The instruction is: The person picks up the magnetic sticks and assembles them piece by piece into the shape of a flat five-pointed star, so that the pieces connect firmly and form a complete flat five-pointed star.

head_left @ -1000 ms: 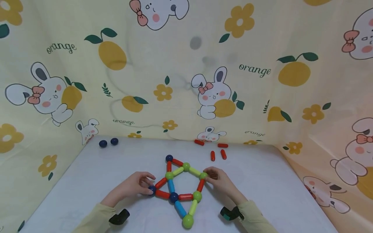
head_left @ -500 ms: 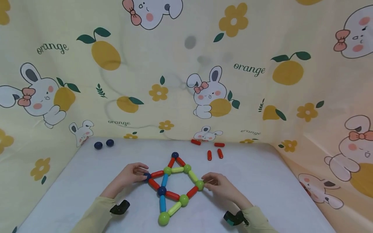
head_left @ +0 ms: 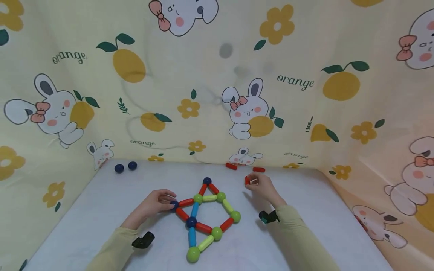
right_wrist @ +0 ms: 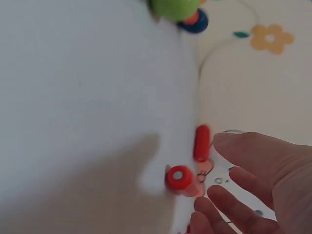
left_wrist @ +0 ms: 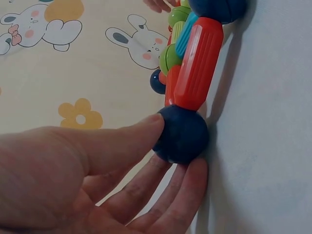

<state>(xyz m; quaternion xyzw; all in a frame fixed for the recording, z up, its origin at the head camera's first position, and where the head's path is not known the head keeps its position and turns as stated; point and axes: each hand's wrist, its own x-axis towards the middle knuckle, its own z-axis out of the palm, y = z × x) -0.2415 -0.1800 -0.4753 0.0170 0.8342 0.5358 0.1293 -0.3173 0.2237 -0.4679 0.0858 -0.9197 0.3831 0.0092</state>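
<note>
In the head view a flat frame of rods and balls lies on the table. My left hand (head_left: 154, 206) is at its left corner, thumb and fingers pinching a dark blue ball (left_wrist: 181, 135). From that ball a ribbed red rod (left_wrist: 199, 63) runs to another dark blue ball (head_left: 191, 222). My right hand (head_left: 262, 187) is at the loose red rods behind the frame. Its thumb and fingers are spread beside one red rod (right_wrist: 179, 178), seen end-on in the right wrist view, with a gap showing there. Another loose rod is hidden behind this hand in the head view.
Two loose red rods, one on the left (head_left: 231, 166) and one on the right (head_left: 259, 169), lie at the table's back edge. Two dark blue balls (head_left: 126, 167) sit at the back left. A printed cloth (head_left: 203, 75) rises behind the white table (head_left: 298, 188).
The frame has turned clockwise as both hands held its corners. My right hand has left the right green ball and moved back to the loose red rods. My left hand stays on its ball.
</note>
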